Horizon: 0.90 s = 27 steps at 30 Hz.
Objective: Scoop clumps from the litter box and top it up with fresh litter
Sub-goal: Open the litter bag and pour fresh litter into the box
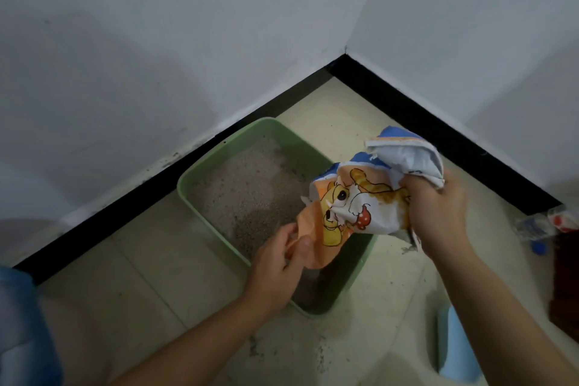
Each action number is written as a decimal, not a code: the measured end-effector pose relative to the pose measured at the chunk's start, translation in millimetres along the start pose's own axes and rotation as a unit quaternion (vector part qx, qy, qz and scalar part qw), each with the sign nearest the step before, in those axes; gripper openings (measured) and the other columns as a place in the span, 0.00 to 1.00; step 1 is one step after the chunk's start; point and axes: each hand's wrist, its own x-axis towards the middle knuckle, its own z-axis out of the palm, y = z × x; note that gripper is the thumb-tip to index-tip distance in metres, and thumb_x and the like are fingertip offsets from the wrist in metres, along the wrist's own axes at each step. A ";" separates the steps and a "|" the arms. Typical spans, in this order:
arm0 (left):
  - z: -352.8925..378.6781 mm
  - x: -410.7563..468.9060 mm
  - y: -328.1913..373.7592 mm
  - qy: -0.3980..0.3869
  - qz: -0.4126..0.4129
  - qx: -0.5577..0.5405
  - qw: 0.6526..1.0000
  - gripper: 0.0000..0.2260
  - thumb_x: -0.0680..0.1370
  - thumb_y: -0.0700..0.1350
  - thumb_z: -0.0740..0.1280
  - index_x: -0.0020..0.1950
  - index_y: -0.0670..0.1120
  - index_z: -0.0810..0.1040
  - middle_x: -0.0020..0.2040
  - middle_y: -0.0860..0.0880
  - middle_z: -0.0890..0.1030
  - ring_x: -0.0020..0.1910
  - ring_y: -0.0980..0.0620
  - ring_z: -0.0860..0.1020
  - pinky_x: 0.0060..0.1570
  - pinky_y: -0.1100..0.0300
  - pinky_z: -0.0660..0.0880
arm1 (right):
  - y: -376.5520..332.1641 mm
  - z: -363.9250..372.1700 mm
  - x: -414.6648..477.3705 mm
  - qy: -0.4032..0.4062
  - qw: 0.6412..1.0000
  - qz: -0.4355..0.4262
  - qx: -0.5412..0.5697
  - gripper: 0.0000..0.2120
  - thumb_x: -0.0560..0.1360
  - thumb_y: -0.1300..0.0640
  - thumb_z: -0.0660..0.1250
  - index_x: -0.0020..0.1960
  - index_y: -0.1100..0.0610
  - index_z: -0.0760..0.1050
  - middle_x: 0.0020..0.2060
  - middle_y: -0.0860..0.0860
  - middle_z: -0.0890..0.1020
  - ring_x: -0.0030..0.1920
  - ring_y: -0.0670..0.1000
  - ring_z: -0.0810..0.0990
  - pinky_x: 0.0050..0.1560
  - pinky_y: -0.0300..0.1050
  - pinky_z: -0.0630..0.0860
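Observation:
A green litter box sits on the tiled floor in the room's corner, holding grey litter. Above its right half hangs a crumpled litter bag printed with a cartoon cat in orange, white and blue. My left hand pinches the bag's orange lower end over the box. My right hand grips the bag's upper part, with the bag's blue and white end folded over above it. No litter is seen falling from the bag.
White walls with a black skirting board meet behind the box. A light blue object stands on the floor at lower right. Crumpled plastic packaging lies at the right edge. Spilled grains dot the tiles near me.

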 end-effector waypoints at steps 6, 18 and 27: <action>-3.6 17.8 10.0 -0.050 -0.115 -0.091 0.988 0.12 0.78 0.52 0.67 0.61 0.56 0.76 0.52 0.55 0.83 0.50 0.57 0.81 0.50 0.59 0.78 | 0.2 2.9 -3.2 -0.029 0.991 -0.087 -0.101 0.05 0.74 0.54 0.67 0.45 0.56 0.76 0.36 0.49 0.79 0.37 0.48 0.76 0.34 0.42 0.70; -17.3 42.6 41.7 0.160 0.028 -0.128 0.978 0.05 0.80 0.38 0.64 0.52 0.46 0.76 0.46 0.48 0.81 0.45 0.54 0.80 0.41 0.65 0.76 | -34.6 2.7 -4.6 0.005 0.939 -0.261 -0.225 0.15 0.71 0.57 0.73 0.45 0.50 0.65 0.34 0.46 0.73 0.33 0.55 0.74 0.29 0.37 0.62; -19.3 43.9 39.6 0.177 0.074 -0.090 0.977 0.04 0.80 0.38 0.64 0.53 0.46 0.75 0.46 0.46 0.80 0.44 0.46 0.79 0.41 0.53 0.76 | -33.1 -0.3 -1.9 0.037 0.946 -0.256 -0.194 0.14 0.71 0.59 0.72 0.43 0.52 0.65 0.30 0.45 0.72 0.32 0.55 0.75 0.29 0.41 0.64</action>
